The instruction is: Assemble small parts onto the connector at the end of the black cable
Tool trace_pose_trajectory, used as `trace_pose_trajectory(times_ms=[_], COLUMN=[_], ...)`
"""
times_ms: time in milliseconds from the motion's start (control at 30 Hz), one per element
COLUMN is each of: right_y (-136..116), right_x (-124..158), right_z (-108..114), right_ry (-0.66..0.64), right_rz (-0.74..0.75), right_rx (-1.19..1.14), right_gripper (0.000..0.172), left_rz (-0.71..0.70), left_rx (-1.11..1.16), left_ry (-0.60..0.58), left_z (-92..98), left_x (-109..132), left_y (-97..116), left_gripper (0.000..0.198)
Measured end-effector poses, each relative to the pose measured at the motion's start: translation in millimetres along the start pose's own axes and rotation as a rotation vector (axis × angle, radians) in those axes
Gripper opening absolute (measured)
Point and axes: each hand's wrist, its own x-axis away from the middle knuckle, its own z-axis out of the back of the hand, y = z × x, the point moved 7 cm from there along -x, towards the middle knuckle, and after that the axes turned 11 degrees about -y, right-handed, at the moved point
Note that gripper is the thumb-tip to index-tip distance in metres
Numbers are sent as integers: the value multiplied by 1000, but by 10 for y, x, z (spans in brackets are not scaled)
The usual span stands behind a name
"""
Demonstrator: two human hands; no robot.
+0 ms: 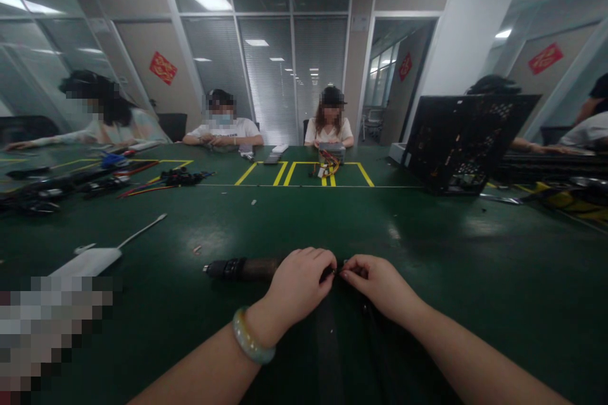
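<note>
Close together at the middle of the green table, both my hands are closed in pinches. My left hand point(301, 281), with a jade-like bangle at the wrist, has its fingers curled round a small dark thing that I cannot make out. My right hand point(380, 285) pinches thumb against fingers beside it, and whatever lies between the fingertips is too small to tell. A dark cylindrical tool point(244, 268), looking like a power screwdriver, lies on its side behind my left hand, its right part hidden. A dark strip point(327, 335) runs toward me below my hands.
On the green table point(190, 342), a white device with a cable point(92, 259) lies left. Cable bundles point(178, 177) sit back left. A black computer case point(465, 139) stands back right. Coloured wires point(330, 164) lie before a person point(332, 126) across the table. Other people sit around.
</note>
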Motion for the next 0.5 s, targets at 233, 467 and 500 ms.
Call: trace_pose_trajectory(times_ms=[233,467,500], right_y=[-87,-148,-169], right_x=[41,62,64], right_z=[30,37,33], right_ry=[32,54,57], right_rz=[-8,-23,-20], right_rx=[84,137,159], right_gripper=[15,16,16], left_rz=[51,47,43], left_rx=[7,7,6], left_ry=[8,19,22], left_z=[11,14,16], left_x=[10,11,11], left_y=[-21,-34,-34], left_gripper=[11,7,7])
